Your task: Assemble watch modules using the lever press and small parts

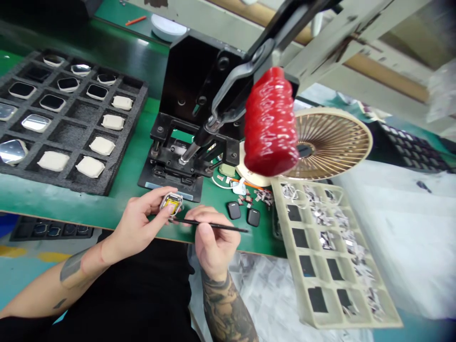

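My left hand [137, 219] is closed round the edges of a small open watch case [172, 203], its thumb on the near side. The case has a silvery rim and a yellow patch inside. In my right hand [215, 240] is a thin black stick-like tool [231, 228], pinched between thumb and fingers. The tool lies almost level, and its left tip is close to the near edge of the case. Whether the tip touches the case I cannot tell. Both hands are above the front edge of the green bench [135, 171].
Just beyond stands a black lever press [178, 161] with a red handle grip [271, 123]. A foam tray [123, 137] holding several watch pieces sits left. To the right are two black squares [234, 210], a fan [331, 142] and a compartment box [295, 280] of small parts.
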Available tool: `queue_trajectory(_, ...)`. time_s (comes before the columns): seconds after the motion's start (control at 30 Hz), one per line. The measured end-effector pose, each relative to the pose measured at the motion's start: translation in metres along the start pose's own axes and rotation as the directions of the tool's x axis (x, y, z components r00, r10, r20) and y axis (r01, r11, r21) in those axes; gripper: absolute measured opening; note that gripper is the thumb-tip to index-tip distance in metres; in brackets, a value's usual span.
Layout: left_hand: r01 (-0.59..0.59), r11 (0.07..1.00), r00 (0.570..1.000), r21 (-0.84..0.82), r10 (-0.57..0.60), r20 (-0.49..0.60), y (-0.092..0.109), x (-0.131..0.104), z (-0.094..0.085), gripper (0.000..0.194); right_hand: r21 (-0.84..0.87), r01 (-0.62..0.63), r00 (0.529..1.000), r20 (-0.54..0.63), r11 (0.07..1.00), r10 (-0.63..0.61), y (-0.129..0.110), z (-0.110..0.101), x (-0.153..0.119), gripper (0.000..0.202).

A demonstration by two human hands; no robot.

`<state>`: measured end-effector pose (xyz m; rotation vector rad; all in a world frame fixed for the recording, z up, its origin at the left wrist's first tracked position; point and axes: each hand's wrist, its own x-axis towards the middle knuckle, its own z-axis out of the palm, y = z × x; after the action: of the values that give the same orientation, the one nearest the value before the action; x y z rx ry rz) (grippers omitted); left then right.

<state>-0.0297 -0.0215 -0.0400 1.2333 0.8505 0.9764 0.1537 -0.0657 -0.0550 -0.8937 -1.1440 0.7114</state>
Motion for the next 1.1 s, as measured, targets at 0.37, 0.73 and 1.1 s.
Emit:
queue_trajectory(0.37,0.019,0.986,0.999,-0.167,-0.024,-0.027,0.004,0.002,-0.002,0.043,-0.047,-0.054,0.992,-0.112,0.997,0.049,-0.001,0.001,-0.004,0.017)
queue_trajectory(0.73,0.009,0.982,1.000,-0.188,-0.004,0.024,-0.004,0.000,-0.009,0.047,-0.114,-0.038,0.981,-0.194,0.993,0.015,-0.003,-0.003,-0.004,0.017)
queue_trajectory(1.1,0.062,0.993,0.993,-0.102,-0.071,-0.091,0.000,0.004,-0.009,0.050,0.196,-0.026,1.000,-0.004,0.980,0.028,-0.076,-0.045,-0.011,0.013)
